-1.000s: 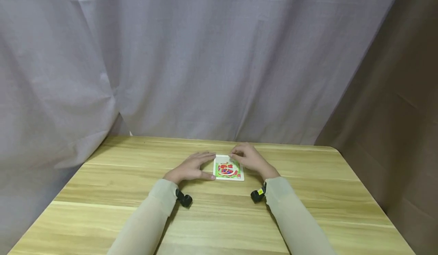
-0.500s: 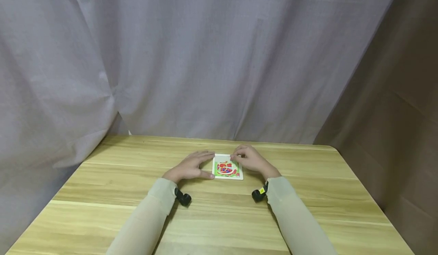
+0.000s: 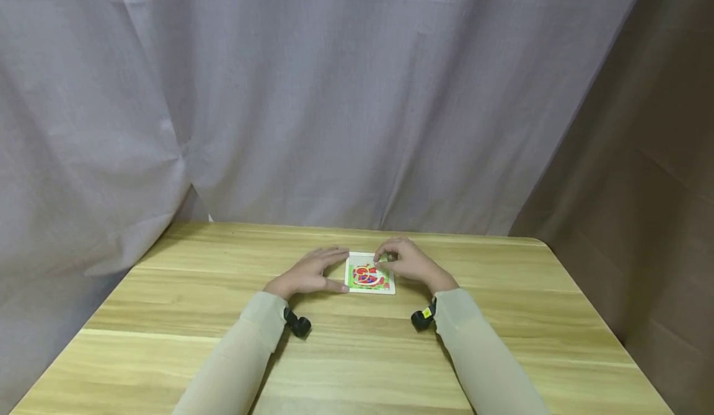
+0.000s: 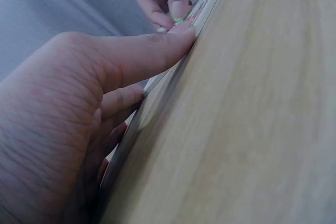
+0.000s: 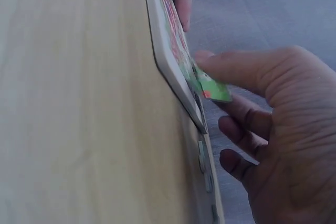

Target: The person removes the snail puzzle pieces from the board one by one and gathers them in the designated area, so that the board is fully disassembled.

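A small jigsaw puzzle in a white frame point(image 3: 370, 292) lies on the table, with a red, yellow and green picture and a bare grey strip along its far part. My left hand point(image 3: 309, 274) spans the frame's left side with fingers extended; the thumb point(image 4: 152, 53) rests on the near edge and the fingertips touch the far left corner. Over the right part of the puzzle, my right hand point(image 3: 411, 262) pinches a green jigsaw piece point(image 5: 216, 89) between thumb and index finger. In the right wrist view this piece is tilted above the frame, its other fingers curled loosely below.
Several small loose pieces point(image 5: 202, 156) lie on the table beyond the frame, hidden behind my right hand in the head view. The wooden table point(image 3: 346, 365) ends at a grey curtain point(image 3: 301, 124). Small black cameras point(image 3: 298, 324) are strapped to both wrists.
My right fingertips have moved from the far right edge of the puzzle a little nearer, over the picture. The left hand stays at the frame's left side.
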Motion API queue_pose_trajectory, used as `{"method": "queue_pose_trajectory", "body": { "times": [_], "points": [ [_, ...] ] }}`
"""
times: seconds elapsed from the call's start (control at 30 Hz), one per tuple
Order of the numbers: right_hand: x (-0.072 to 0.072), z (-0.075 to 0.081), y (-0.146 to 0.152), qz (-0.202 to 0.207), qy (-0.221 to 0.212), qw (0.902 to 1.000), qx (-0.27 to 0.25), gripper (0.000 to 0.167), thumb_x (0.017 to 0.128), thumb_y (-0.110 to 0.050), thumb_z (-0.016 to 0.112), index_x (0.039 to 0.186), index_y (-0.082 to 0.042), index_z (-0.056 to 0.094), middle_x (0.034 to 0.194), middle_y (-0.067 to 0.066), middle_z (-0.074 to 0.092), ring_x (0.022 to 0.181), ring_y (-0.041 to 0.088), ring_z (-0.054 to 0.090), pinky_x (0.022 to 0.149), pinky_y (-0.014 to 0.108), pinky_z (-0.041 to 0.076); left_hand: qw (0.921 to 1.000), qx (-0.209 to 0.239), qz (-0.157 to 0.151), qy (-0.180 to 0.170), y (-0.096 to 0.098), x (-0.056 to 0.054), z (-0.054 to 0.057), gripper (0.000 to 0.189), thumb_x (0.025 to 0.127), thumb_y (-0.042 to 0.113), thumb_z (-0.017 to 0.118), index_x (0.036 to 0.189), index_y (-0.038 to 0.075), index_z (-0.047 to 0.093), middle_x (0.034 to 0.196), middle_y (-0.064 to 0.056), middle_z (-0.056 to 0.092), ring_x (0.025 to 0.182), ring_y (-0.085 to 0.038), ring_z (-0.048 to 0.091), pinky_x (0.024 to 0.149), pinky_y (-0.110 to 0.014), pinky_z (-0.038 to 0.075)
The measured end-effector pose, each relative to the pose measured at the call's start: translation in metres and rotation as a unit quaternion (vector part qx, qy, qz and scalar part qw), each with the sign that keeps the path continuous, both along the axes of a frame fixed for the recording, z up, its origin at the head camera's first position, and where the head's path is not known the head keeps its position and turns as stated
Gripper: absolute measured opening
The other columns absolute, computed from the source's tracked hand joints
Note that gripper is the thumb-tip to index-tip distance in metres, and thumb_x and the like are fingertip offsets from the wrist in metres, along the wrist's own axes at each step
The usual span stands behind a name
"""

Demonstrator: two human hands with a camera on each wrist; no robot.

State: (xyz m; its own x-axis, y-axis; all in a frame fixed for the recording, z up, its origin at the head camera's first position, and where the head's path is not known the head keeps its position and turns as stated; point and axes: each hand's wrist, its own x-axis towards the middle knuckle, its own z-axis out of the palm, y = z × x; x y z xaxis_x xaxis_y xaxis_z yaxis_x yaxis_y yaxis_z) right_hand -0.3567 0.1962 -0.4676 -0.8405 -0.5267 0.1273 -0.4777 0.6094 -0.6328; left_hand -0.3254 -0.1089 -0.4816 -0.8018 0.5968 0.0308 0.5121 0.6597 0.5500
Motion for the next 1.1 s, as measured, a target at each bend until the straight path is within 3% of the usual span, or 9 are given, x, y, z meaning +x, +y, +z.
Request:
{"method": "queue_pose_trajectory", "body": {
  "times": [0.17, 0.4, 0.6, 0.8, 1.1],
  "points": [
    [0.0009, 0.0021, 0.0017, 0.015, 0.008, 0.9998, 0.008, 0.013, 0.101, -0.009, 0.08, 0.111, -0.017, 0.084, 0.124, 0.005, 0.082, 0.117, 0.025, 0.067, 0.11, 0.052, 0.053, 1.0, -0.003, 0.001, -0.003, 0.0001, 0.0003, -0.0003, 0.096, 0.097, 0.056, 0.079, 0.174, 0.011, 0.043, 0.184, -0.015, 0.036, 0.173, -0.043, 0.028, 0.142, -0.069, 0.013],
    [0.0026, 0.0038, 0.0015, 0.02, 0.037, 0.9989, 0.02, 0.012, 0.103, -0.01, 0.08, 0.113, -0.014, 0.085, 0.12, 0.005, 0.084, 0.1, 0.014, 0.065, 0.094, 0.035, 0.054, 1.0, -0.001, 0.001, -0.005, 0.0002, -0.0001, -0.0002, 0.096, 0.097, 0.056, 0.078, 0.174, 0.011, 0.043, 0.184, -0.014, 0.036, 0.173, -0.042, 0.027, 0.143, -0.068, 0.013],
    [0.0036, 0.0029, 0.0014, 0.016, 0.029, 0.9993, 0.016, 0.018, 0.103, -0.01, 0.08, 0.121, -0.013, 0.081, 0.124, 0.008, 0.082, 0.103, 0.016, 0.069, 0.099, 0.042, 0.062, 1.0, 0.0, 0.002, -0.001, 0.0002, -0.0009, -0.0022, 0.096, 0.096, 0.055, 0.079, 0.173, 0.01, 0.044, 0.183, -0.015, 0.036, 0.173, -0.043, 0.029, 0.142, -0.07, 0.014],
    [0.0032, 0.0032, 0.005, 0.028, 0.025, 0.9992, 0.011, 0.041, 0.104, -0.007, 0.079, 0.144, -0.007, 0.07, 0.124, 0.009, 0.08, 0.111, 0.021, 0.073, 0.107, 0.051, 0.064, 1.0, 0.003, 0.003, -0.007, 0.0013, -0.0007, -0.0001, 0.097, 0.096, 0.055, 0.079, 0.174, 0.011, 0.043, 0.184, -0.016, 0.036, 0.173, -0.043, 0.027, 0.142, -0.069, 0.012],
    [0.0023, 0.0061, 0.0066, 0.057, 0.04, 0.9972, 0.024, 0.011, 0.105, -0.009, 0.078, 0.115, -0.008, 0.083, 0.115, 0.007, 0.084, 0.097, 0.011, 0.072, 0.092, 0.035, 0.064, 1.0, 0.001, -0.001, -0.01, -0.0003, -0.0023, 0.0003, 0.097, 0.096, 0.055, 0.08, 0.174, 0.011, 0.042, 0.184, -0.016, 0.035, 0.173, -0.044, 0.026, 0.142, -0.07, 0.012]
  ]
}}
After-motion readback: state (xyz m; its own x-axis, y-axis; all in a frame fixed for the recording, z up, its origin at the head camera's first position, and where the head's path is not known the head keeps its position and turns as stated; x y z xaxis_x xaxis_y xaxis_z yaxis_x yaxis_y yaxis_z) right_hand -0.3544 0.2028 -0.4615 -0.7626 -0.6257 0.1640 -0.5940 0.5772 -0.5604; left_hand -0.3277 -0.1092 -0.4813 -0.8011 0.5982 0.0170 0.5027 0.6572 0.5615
